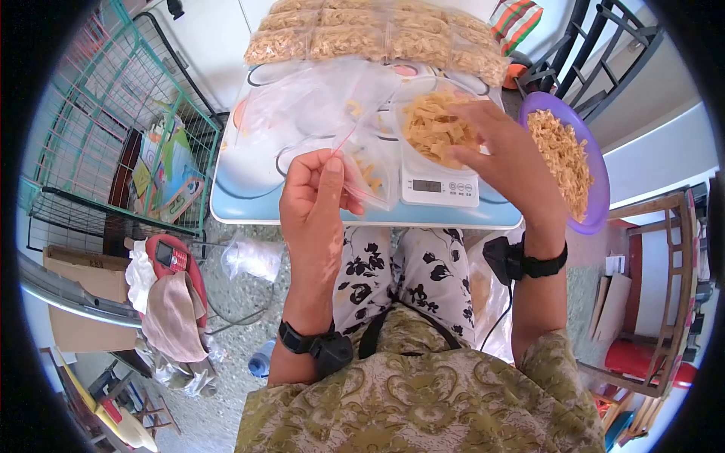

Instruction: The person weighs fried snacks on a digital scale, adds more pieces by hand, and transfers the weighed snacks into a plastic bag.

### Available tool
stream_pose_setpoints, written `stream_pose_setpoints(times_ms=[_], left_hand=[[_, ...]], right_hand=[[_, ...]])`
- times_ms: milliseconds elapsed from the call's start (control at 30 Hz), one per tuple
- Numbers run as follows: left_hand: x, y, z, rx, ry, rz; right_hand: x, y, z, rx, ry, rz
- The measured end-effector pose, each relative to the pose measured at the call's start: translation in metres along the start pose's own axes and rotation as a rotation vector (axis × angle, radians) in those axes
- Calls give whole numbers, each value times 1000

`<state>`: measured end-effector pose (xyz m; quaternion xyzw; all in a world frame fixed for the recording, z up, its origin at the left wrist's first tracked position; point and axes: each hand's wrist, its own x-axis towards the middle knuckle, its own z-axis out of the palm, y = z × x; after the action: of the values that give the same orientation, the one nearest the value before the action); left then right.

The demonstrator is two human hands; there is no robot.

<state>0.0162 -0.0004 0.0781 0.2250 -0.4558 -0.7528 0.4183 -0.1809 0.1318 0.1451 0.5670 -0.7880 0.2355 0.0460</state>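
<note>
My left hand (316, 185) pinches the edge of a clear zip bag (384, 192) with a reddish seal line. A few pale yellow dried strips lie inside this bag. My right hand (498, 143) reaches over a bowl (404, 143) of dried strips (434, 128), its thumb and fingers apart at the right side of the heap. Under the bowl is a white digital kitchen scale (445, 192) with a small display, too blurred to read. More clear plastic bags (302, 106) lie flat on the table, left of the bowl.
Filled bags of strips (347, 41) are stacked at the back of the table (249, 204). A purple basin (599, 181) of strips stands at the right. A green wire rack (113, 113) is on the left, near a red stool (192, 272) holding a phone and cloth.
</note>
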Motion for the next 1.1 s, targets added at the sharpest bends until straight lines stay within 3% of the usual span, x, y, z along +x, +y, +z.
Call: stream_pose_setpoints(times_ms=[333,633,700,833,900,1033,1100], left_hand=[[2,-1,-2,49,21,7],[4,-2,-3,65,27,5],[5,-4,-3,58,25,7],[4,-3,-2,66,35,7],[4,-2,-2,63,35,9],[3,-2,-3,68,31,14],[3,-2,-2,66,30,11]], right_hand=[[18,5,26,-178,-221,118],[20,7,19,44,93,-18],[22,4,13,169,144,41],[24,11,10,121,214,27],[24,7,9,158,222,186],[21,14,15,174,252,194],[20,15,17,323,257,287]])
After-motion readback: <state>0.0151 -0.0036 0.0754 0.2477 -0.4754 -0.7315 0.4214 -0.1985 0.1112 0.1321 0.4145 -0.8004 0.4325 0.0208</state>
